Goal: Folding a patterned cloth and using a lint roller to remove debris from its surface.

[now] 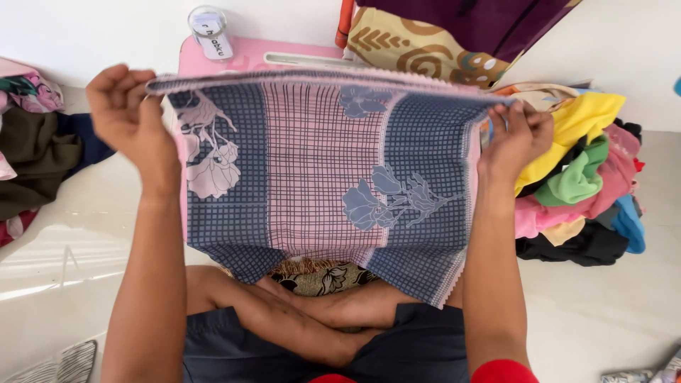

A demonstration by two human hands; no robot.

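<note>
The pale tiled floor (64,248) fills most of the view, and the person sits on it with crossed legs. A checked cloth in pink and blue-grey with flower prints (319,177) hangs in the air in front of the person, stretched flat between both hands, and it hides most of the pink low table (234,55) behind it. On the right lies a heap of colourful clothes (589,184), partly cut by the cloth's edge. A darker pile of clothes (35,156) on the left goes out of the frame. The left hand (128,113) is closed on the top left corner of the cloth. The right hand (514,138) pinches the top right corner. A small clear jar (209,30) stands on the table.
</note>
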